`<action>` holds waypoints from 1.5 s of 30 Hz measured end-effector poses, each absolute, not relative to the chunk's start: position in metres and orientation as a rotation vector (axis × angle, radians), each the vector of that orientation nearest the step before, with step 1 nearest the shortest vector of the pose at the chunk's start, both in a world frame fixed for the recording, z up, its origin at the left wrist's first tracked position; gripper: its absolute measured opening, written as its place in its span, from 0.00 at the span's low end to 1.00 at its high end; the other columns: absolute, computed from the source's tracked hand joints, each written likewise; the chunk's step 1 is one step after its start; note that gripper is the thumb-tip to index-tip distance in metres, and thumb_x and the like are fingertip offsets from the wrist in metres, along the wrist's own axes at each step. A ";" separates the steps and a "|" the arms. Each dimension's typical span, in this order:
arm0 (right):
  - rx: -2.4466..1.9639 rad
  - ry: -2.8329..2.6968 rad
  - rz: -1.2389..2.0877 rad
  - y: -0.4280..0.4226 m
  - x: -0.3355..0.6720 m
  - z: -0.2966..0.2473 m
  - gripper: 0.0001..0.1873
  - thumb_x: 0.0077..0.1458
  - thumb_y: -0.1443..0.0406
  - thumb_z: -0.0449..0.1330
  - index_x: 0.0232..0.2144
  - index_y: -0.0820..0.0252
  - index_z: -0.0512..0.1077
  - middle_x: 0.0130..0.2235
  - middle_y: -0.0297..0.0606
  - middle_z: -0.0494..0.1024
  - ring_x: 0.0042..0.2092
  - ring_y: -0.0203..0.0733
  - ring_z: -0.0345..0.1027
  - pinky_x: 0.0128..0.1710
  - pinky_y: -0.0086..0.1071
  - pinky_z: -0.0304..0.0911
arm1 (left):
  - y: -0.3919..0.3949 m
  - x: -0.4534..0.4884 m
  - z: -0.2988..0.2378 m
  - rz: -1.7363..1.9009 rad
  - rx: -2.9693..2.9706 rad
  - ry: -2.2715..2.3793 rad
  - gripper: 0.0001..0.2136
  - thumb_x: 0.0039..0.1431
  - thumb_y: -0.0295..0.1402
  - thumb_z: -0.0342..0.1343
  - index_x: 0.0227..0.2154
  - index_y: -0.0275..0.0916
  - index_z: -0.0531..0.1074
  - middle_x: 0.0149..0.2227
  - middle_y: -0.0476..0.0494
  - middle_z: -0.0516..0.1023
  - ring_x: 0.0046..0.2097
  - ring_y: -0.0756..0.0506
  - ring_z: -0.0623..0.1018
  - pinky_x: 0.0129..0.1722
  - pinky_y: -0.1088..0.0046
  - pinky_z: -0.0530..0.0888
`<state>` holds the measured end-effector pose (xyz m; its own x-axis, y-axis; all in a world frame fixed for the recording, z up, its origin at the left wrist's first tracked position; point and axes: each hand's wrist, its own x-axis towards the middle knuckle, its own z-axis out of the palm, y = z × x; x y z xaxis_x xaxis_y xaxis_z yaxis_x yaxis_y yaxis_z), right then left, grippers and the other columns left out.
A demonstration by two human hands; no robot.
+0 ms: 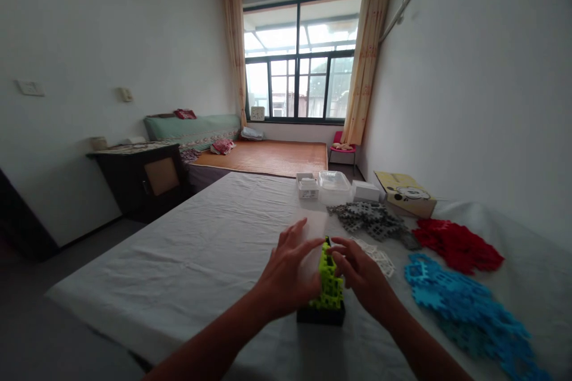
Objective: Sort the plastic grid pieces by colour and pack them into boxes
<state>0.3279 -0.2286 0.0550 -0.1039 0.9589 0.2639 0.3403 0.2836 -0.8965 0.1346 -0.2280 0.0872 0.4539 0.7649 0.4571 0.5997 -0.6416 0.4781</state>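
A black box stands on the cloth in front of me, filled with lime-green interlocking plastic pieces. My left hand is at its left side, closed around an upright translucent plastic panel, thumb on the near side and fingers behind. Whether the panel is joined to the box, I cannot tell. On the other side, my right hand has its fingers bent and apart, their tips at the upper edge of the green pieces. No separate piece shows in it. White lattice pieces lie just beyond my right hand.
Grey pieces, red pieces and blue pieces lie in heaps to the right on the white tablecloth. Behind them stand a clear plastic container, small white boxes and a yellow box.
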 end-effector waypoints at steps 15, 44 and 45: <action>-1.173 -1.257 1.038 -0.205 0.358 0.066 0.34 0.53 0.50 0.53 0.58 0.59 0.56 0.41 0.42 0.78 0.35 0.45 0.73 0.30 0.35 0.68 | -0.209 0.114 0.014 1.011 2.027 1.172 0.22 0.58 0.28 0.43 0.56 0.40 0.60 0.62 0.40 0.57 0.64 0.43 0.55 0.62 0.55 0.52; -1.538 -2.177 -0.145 -0.212 0.320 0.044 0.21 0.59 0.63 0.46 0.53 0.56 0.66 0.55 0.42 0.69 0.57 0.48 0.58 0.53 0.43 0.59 | -0.206 0.138 0.052 0.701 2.643 1.017 0.22 0.59 0.31 0.44 0.57 0.41 0.59 0.61 0.44 0.61 0.62 0.41 0.57 0.62 0.57 0.52; -1.479 -2.211 -0.095 -0.210 0.321 0.038 0.22 0.59 0.65 0.45 0.54 0.58 0.65 0.57 0.42 0.67 0.59 0.46 0.55 0.56 0.44 0.56 | -0.205 0.138 0.050 0.696 2.657 1.013 0.22 0.60 0.31 0.44 0.58 0.40 0.58 0.61 0.43 0.60 0.63 0.42 0.56 0.63 0.58 0.52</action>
<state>0.3207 -0.2099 0.0385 -0.3041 0.8546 0.4208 0.8876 0.4147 -0.2007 0.1380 -0.2053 0.0502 0.6516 0.6715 0.3529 0.5704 -0.7404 0.3557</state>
